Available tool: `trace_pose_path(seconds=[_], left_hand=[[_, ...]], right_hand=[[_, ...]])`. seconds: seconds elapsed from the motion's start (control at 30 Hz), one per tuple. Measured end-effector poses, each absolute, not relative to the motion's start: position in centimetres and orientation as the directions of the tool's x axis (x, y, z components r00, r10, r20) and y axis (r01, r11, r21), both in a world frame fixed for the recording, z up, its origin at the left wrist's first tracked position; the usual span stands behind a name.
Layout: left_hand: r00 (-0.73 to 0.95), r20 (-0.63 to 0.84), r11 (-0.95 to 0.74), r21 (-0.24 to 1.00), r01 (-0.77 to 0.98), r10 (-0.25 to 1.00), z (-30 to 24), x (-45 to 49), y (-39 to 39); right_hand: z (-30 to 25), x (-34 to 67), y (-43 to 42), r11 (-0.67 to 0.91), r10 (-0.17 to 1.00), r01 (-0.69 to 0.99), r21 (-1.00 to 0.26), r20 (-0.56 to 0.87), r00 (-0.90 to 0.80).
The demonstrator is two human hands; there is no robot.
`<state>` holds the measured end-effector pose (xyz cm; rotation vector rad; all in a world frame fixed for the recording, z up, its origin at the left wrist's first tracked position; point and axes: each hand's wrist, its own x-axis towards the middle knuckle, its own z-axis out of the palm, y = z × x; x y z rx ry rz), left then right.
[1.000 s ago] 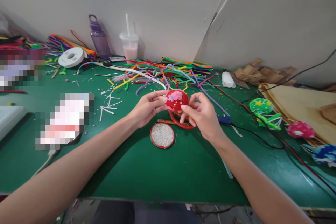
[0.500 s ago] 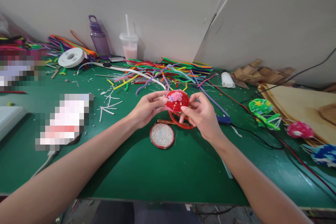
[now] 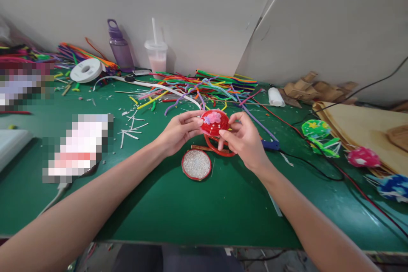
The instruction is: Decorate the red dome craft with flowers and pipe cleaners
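Between my hands, above the table, is a round red disc [image 3: 219, 128] with pink and lilac flowers and small white beads on its face. My left hand [image 3: 182, 131] pinches its left edge, thumb in front. On the right edge, the thumb and fingers of my right hand [image 3: 244, 138] close on the disc. Below it lies a red ring [image 3: 219, 151], partly hidden by my right hand, next to a thin brown stick [image 3: 199, 148]. Nearer to me, a shallow red-rimmed dish [image 3: 196, 165] full of white beads rests on the green table.
Colourful pipe cleaners [image 3: 191, 85] lie heaped behind my hands. A purple bottle [image 3: 121, 49], a lidded cup [image 3: 157, 57] and a white spool [image 3: 86, 71] stand at the back. A blurred lit screen [image 3: 79, 144] is at left. Fuzzy craft pieces [image 3: 363, 157] and cables lie at right.
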<state>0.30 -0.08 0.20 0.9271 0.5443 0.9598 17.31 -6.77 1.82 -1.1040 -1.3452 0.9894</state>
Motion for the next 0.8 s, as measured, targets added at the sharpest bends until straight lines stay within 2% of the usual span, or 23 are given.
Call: trace_pose_path(seconds=[0.5,0.67,0.8], left_hand=[[0.475,0.042,0.197,0.874,-0.443,0.879,0.19,0.38,-0.19],[0.461,0.051,0.188,0.87,-0.456,0.886,0.19,0.29,-0.17],[0.447,0.04,0.191,0.867,-0.46,0.893,0.13,0.23,-0.06]], right_hand=[[1.64,17.55,-6.74,0.232,0.972,0.108,-0.967,0.235,0.018],[1.81,17.91,-6.52,0.235,0.964,0.052,-0.971,0.24,0.112],[1.9,18.21,-6.28,0.225,0.955,0.085,-0.971,0.237,0.177]])
